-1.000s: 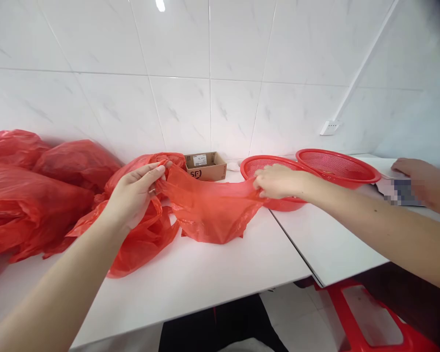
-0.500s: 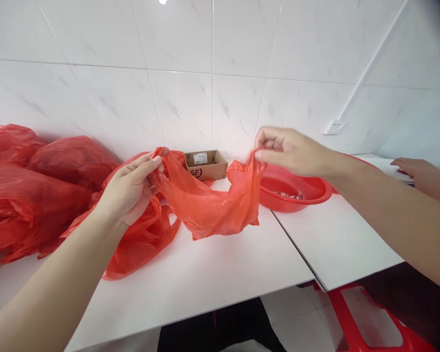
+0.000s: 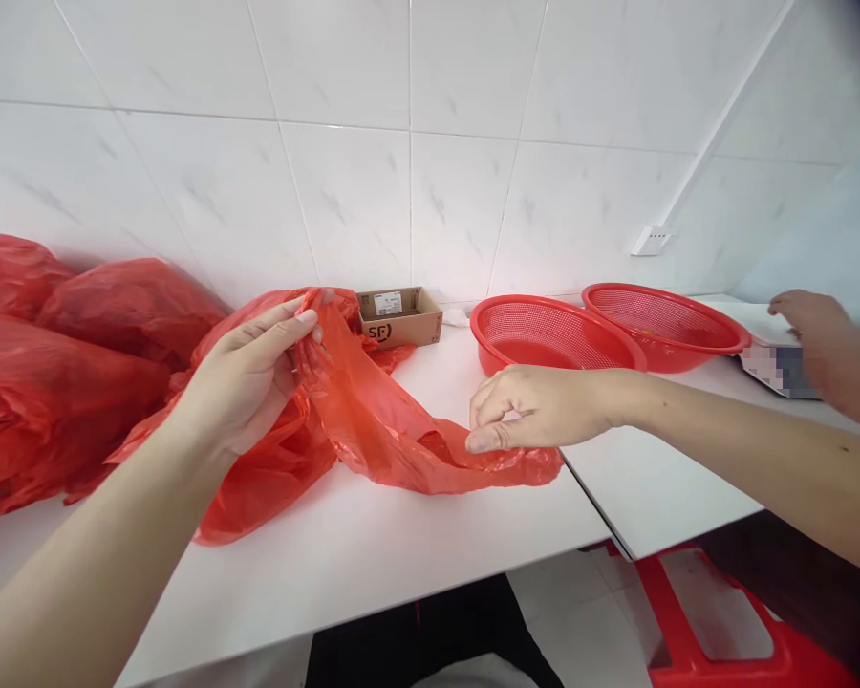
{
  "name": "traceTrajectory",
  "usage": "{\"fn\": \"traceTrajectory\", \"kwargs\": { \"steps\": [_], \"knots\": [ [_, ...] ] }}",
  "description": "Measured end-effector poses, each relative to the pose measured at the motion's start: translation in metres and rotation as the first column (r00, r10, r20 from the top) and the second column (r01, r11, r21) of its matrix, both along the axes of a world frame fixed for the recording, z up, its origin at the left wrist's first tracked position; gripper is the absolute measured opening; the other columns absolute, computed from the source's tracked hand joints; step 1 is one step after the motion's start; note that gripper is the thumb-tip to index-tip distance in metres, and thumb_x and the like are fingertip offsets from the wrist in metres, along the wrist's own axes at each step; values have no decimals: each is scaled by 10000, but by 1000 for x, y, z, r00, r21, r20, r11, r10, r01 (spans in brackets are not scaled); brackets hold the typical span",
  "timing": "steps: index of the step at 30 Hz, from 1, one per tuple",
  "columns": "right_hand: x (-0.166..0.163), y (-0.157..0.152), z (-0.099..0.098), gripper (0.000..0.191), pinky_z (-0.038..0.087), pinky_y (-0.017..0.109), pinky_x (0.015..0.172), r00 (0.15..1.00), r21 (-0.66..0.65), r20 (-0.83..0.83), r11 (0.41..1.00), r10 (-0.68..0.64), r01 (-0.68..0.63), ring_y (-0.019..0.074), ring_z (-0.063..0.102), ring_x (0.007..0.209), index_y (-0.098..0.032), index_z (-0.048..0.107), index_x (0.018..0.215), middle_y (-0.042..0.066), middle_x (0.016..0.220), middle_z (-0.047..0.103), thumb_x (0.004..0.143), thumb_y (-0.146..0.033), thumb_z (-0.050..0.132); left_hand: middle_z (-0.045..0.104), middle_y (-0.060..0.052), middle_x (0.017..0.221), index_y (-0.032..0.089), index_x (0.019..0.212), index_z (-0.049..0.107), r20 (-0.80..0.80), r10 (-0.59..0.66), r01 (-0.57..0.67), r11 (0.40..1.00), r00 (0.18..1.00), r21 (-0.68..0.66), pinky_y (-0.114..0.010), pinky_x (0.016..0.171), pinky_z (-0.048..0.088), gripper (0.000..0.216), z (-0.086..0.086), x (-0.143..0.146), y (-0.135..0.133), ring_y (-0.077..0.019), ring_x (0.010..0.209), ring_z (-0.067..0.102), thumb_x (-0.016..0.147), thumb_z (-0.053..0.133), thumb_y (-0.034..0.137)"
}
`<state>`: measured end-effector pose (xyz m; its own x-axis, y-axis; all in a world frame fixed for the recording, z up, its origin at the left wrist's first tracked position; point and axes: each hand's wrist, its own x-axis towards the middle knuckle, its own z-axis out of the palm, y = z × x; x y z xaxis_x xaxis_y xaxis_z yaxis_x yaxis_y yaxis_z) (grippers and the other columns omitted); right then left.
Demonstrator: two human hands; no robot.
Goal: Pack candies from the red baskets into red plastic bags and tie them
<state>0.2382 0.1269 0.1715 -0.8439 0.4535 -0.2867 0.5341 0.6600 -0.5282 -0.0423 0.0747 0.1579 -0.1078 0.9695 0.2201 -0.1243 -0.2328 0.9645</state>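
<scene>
Head view, starting from the left hand [image 3: 247,382]: raised over the tabletop [image 3: 401,554], thumb and fingers clamped on the upper edge of a red plastic bag [image 3: 387,430]. From that grip, thin film sloping down and to the right, its lower part lying crumpled on the tabletop.

Then the right hand [image 3: 537,411]: low, just above the surface, fingers curled in, thumb and forefinger pinched together on the bag's far end.

Under and behind the left hand, more loose red bags [image 3: 258,478] in a rumpled pile, touching the held one. Further left, a heap of fuller red bags [image 3: 64,363] against the tiled wall [image 3: 344,191].

Behind the held bag, a small open cardboard box [image 3: 399,317] at the wall. Right of it, two red mesh baskets, the nearer [image 3: 551,334] just beyond the right hand, the farther [image 3: 663,320] overlapping its rim.

At the far right edge, another person's hand [image 3: 813,325] resting on a blurred item, well apart. On the wall above the baskets, a white socket [image 3: 650,239]. Below the tabletop edge, a red plastic stool [image 3: 723,621].
</scene>
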Motion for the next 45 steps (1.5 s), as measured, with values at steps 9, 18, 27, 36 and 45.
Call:
{"fn": "traceTrajectory", "kwargs": {
  "steps": [9,18,27,36,45],
  "knots": [
    [0,-18,-14,561,444,296,668,965,153,222,973,137,-173,259,577,1053,-396,641,1206,45,1311,519,686,-189,682,628,-13,846,178,905,692,0,51,-51,997,999,-50,-196,640,499,114,-2,-3,-3,-116,721,565,868,595,225],
    [5,6,-2,173,353,280,575,971,589,-164,772,-176,240,149,543,638,-227,604,878,1,742,628,858,-133,460,612,-13,850,194,867,693,-46,71,-74,995,996,-60,-179,628,519,106,-2,-11,-8,-121,737,557,845,632,277],
    [7,11,2,433,433,381,994,925,495,-380,847,8,196,195,483,1249,-314,631,1165,-5,1357,538,853,-91,431,613,-6,826,203,865,701,-45,61,-64,995,997,-71,-175,616,516,101,-2,-10,-9,-115,722,563,821,657,282],
    [26,3,23,364,406,462,1049,999,312,2,949,-52,48,291,334,1387,-341,748,1004,-91,1516,360,842,-160,478,632,17,805,223,900,716,-10,66,-67,992,998,-104,-176,639,499,117,-1,-9,-7,-109,715,552,798,685,271],
    [36,-2,33,103,426,455,964,984,414,-150,897,-99,154,314,433,1288,-229,673,777,5,1454,444,803,-305,608,635,9,837,223,933,711,-26,73,-75,990,997,-116,-180,640,490,143,0,-10,-8,-114,729,554,808,684,287]
  ]
}}
